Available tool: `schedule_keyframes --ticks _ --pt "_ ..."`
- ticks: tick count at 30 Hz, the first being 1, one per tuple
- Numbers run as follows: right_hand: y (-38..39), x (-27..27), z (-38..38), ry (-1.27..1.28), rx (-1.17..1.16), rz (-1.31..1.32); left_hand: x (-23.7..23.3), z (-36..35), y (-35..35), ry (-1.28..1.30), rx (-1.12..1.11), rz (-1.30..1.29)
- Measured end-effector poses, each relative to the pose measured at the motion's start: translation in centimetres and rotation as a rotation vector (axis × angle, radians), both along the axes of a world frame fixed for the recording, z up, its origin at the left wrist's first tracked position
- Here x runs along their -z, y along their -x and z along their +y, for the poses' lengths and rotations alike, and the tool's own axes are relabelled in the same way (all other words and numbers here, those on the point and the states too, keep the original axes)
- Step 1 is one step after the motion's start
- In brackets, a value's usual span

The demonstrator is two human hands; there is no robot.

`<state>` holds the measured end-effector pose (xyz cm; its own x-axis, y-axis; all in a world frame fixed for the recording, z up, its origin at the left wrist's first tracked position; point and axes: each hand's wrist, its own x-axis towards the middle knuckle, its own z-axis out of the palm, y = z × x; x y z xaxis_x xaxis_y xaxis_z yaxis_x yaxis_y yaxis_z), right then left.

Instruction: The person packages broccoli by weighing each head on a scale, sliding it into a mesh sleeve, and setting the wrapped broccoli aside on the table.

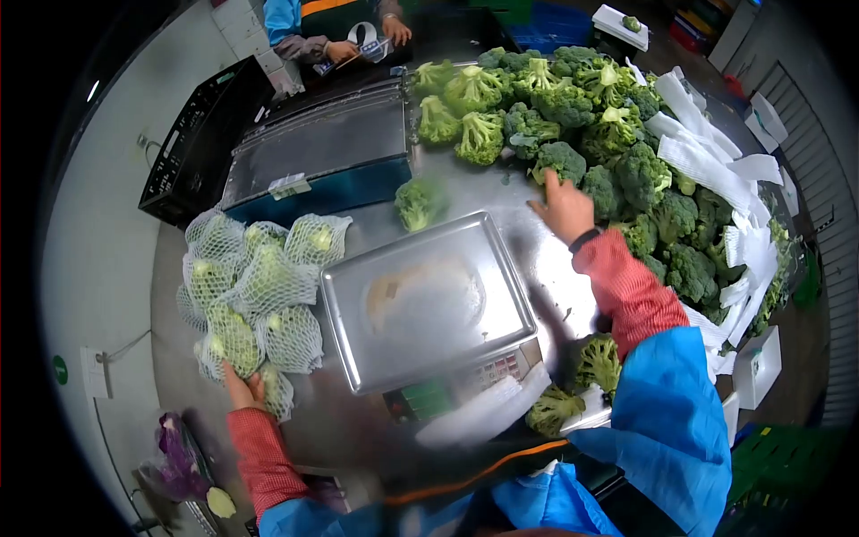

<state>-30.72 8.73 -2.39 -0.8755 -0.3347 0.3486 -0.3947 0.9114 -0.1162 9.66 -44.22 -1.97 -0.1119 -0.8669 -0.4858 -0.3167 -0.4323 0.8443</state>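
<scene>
My right hand is partly curled, its fingers at a broccoli head on the near edge of the broccoli pile; I can't tell how firmly they grip. My left hand rests against the lowest of the netted heads, grip unclear. Between my arms a metal scale tray sits on the tabletop, with one loose floret just beyond it. White foam nets lie along the pile's right side. Across the tabletop, a co-worker's hands hold a blue-and-white tool.
</scene>
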Motion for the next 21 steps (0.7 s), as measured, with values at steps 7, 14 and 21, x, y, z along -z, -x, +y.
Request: schedule_keyframes --ticks 7,14,21 --pt "12.3 6.7 0.0 -0.314 0.155 0.360 0.4 4.5 0.1 0.352 -0.034 -0.082" --pt "9.1 3.1 1.3 -0.127 0.030 0.060 0.1 9.5 -1.9 0.754 -0.008 -0.071" --pt "-0.3 -4.9 2.8 0.946 -0.111 -0.514 -2.8 18.0 1.5 0.681 0.495 0.297"
